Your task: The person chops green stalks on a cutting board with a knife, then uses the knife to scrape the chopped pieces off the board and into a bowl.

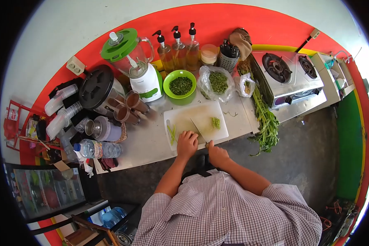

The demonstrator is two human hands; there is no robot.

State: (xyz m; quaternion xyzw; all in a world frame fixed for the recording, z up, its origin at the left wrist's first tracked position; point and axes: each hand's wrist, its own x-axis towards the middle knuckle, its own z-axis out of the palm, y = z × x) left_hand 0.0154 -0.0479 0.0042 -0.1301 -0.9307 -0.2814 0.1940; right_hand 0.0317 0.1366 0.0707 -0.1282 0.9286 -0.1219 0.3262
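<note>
L hand (187,144) palm-down, fingers bent fwd; R hand (218,155) curled in a grip, near L hand. L forearm (172,176) & R forearm (248,177) bare, both angled fwd & inward.

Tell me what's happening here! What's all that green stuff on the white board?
A person is at a metal counter. The right hand has its grip around a knife, the blade over a white cutting board. The left hand is at the board's near edge, beside the blade; anything under its grip is hidden. A few long green stalks lie on the board's left, and a small chopped green pile sits on the right. Beyond the board, a green bowl holds chopped greens.
</note>
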